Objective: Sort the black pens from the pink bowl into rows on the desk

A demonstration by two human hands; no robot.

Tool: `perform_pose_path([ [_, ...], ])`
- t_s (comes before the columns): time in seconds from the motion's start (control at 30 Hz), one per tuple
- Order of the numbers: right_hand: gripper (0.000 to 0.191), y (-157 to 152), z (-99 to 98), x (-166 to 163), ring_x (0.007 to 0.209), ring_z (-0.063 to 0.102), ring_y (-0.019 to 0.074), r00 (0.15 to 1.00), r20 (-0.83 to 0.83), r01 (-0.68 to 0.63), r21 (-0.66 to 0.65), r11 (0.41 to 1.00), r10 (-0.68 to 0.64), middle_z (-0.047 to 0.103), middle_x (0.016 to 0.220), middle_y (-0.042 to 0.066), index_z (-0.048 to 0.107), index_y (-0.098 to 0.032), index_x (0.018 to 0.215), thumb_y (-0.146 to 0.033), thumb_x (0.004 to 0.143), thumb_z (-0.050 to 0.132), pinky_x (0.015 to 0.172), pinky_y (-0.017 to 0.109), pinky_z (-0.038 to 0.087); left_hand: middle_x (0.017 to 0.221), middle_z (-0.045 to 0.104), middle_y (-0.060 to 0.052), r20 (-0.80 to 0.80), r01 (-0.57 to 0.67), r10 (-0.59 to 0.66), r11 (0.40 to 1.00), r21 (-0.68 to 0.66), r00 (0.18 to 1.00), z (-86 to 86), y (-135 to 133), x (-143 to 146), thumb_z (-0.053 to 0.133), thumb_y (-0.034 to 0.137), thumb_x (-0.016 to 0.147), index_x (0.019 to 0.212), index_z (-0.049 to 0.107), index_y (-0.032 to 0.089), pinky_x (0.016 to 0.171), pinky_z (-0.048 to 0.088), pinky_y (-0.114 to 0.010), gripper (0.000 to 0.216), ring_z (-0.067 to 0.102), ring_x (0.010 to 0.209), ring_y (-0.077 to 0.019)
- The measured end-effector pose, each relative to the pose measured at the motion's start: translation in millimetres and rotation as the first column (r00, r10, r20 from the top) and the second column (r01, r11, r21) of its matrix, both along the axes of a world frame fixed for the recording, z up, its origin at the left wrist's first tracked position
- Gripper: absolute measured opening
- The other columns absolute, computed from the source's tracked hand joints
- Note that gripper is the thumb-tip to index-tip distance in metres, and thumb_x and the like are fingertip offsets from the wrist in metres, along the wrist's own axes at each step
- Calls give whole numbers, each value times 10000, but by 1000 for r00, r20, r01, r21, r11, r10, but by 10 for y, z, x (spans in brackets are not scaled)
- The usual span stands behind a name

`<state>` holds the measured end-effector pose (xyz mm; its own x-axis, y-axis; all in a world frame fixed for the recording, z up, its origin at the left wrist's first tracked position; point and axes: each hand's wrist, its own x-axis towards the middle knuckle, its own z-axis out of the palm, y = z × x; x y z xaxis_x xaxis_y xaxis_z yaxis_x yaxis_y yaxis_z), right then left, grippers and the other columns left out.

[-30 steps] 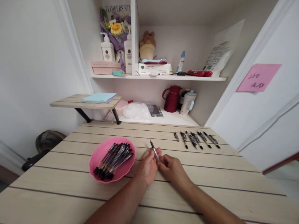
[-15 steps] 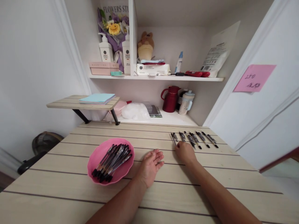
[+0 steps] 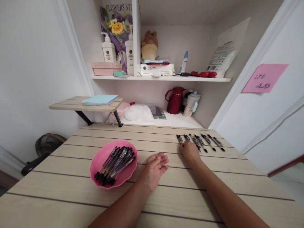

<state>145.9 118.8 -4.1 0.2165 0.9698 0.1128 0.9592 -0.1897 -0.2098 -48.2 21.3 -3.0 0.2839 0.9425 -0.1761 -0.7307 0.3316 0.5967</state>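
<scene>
A pink scalloped bowl [image 3: 95, 158] on the left of the table holds several dark-capped pens [image 3: 116, 164], heaped lengthwise. Just to its right, my left hand [image 3: 154, 169] rests on its side, palm up and inward, fingers apart and holding nothing. My right hand [image 3: 190, 152] is at the left end of a row of pens [image 3: 204, 142] lying on the far right of the tabletop. Its fingers are closed at the near end of the leftmost pen [image 3: 180, 139]; the fingertips are partly hidden behind the hand.
The slatted wooden table [image 3: 118, 209] runs back to a white shelf unit [image 3: 163, 78]. At the back left stands a small raised shelf [image 3: 66, 103] with blue paper [image 3: 101, 99]. A red jug [image 3: 175, 100] and a pale cup [image 3: 190, 104] stand behind the pens.
My right hand and the leftmost pen have shifted slightly, the pen now lying closer to its neighbour in the row. My left hand stays beside the bowl. The whole view has moved a little.
</scene>
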Motion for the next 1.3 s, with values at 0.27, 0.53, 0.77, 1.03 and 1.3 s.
perform_pose_path([
  [0.27, 237, 28, 10, 48, 835, 614, 230, 1000, 3, 19, 4, 1000, -19, 663, 852, 163, 654, -110, 814, -235, 754, 461, 699, 278, 414, 952, 619, -82, 3, 8, -8, 1000, 12, 1000, -8, 1, -3, 612, 266, 713, 912, 601, 177, 821, 378, -331, 218, 566, 900, -183],
  [0.53, 238, 17, 14, 81, 826, 612, 237, 999, 7, 40, 6, 999, -40, 660, 836, 169, 653, -122, 831, -236, 750, 461, 700, 298, 418, 931, 625, -77, -5, 12, -12, 1000, 4, 1000, 1, -1, -4, 617, 261, 705, 908, 604, 178, 817, 378, -330, 220, 570, 885, -180],
  [0.77, 274, -29, 58, 91, 821, 613, 238, 1000, 19, 20, 14, 1000, -20, 659, 839, 172, 641, -127, 809, -329, 777, 458, 687, 296, 405, 920, 625, -77, -11, 17, -16, 1000, 3, 1000, -6, 8, 3, 628, 261, 696, 906, 602, 175, 812, 380, -325, 228, 572, 875, -176],
  [1.03, 239, -309, 184, 206, 767, 609, 216, 998, 43, -41, 26, 999, 40, 667, 775, 142, 633, -140, 737, -241, 792, 423, 623, 265, 365, 918, 629, -82, -52, 4, -2, 1000, 27, 999, 14, -11, -20, 646, 268, 674, 916, 602, 177, 805, 385, -325, 263, 574, 875, -182],
  [1.3, 248, -1028, 118, -20, 661, 583, 172, 962, 0, -273, -11, 962, 273, 651, 690, 78, 582, -177, 648, -222, 808, 398, 549, 250, 289, 750, 633, -60, -655, 13, 232, 938, 347, 719, 271, -40, -147, 614, 227, 660, 815, 624, 172, 707, 396, -285, 165, 562, 710, -162],
])
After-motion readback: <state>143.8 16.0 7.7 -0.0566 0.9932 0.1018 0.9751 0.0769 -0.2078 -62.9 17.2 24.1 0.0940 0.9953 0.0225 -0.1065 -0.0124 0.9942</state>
